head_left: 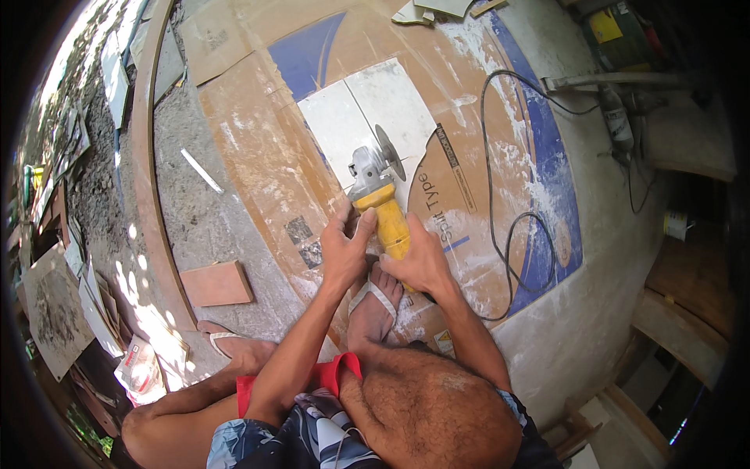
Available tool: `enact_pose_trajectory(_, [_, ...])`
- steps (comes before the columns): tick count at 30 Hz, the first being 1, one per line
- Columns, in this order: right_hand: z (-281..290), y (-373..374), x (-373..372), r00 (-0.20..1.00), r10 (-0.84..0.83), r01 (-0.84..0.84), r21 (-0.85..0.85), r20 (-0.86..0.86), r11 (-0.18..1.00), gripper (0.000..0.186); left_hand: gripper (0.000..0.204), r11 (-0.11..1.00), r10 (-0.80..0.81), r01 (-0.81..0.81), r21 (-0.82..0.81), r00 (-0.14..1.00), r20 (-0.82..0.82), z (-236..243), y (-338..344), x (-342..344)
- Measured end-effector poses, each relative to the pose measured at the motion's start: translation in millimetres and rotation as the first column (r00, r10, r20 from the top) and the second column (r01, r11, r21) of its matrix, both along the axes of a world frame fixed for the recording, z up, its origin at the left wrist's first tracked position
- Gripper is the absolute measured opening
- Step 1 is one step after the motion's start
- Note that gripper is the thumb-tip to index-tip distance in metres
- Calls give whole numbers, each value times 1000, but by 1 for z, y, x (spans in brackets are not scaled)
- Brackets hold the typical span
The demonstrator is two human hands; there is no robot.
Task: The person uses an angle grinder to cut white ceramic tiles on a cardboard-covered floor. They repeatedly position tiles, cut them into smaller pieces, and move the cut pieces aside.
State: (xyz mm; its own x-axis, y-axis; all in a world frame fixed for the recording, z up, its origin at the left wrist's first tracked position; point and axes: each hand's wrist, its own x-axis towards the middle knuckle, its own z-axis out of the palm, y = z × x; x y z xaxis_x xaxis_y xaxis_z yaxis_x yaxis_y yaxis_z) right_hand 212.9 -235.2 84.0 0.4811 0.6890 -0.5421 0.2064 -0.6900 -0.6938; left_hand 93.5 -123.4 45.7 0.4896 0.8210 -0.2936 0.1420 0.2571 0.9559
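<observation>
Both my hands are closed around a yellow angle grinder [388, 221] with a grey metal head. My left hand [346, 248] grips it near the head, on the left side. Further back, my right hand [422, 256] wraps the rear of the body from the right. The grinder's thin round disc [390, 151] stands on edge over a white tile [336, 117]. A dark straight line runs across the tile's far part, and its right edge looks curved and uneven. Whether the disc touches the tile, I cannot tell.
Flattened cardboard [258, 172], dusted white, lies under the tile. A black cord [483, 148] loops over its right side. A reddish brick [217, 284] and a white strip [201, 170] lie to the left, beside a long wooden board [147, 156]. My sandalled foot [375, 309] is just behind the grinder.
</observation>
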Motion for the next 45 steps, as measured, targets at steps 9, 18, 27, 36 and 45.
enact_pose_trajectory(9, [7,24,-22,993,-38,31,65,115,997,59,52,995,-58,43,-87,982,-179,37,1,2])
enact_pose_trajectory(18, [-4,-11,-13,951,-202,181,107,236,978,54,65,713,-377,608,350,753,-539,42,2,16])
enact_pose_trajectory(27, [-31,-25,-6,883,-316,295,113,348,949,56,67,758,-512,634,155,725,-459,42,-5,38])
enact_pose_trajectory(36, [-55,-31,39,666,-392,444,85,634,892,66,46,651,28,430,626,810,-586,-19,152,43])
enact_pose_trajectory(45, [-67,-31,55,659,-360,463,21,660,886,66,73,508,-205,816,277,427,-880,-25,273,96])
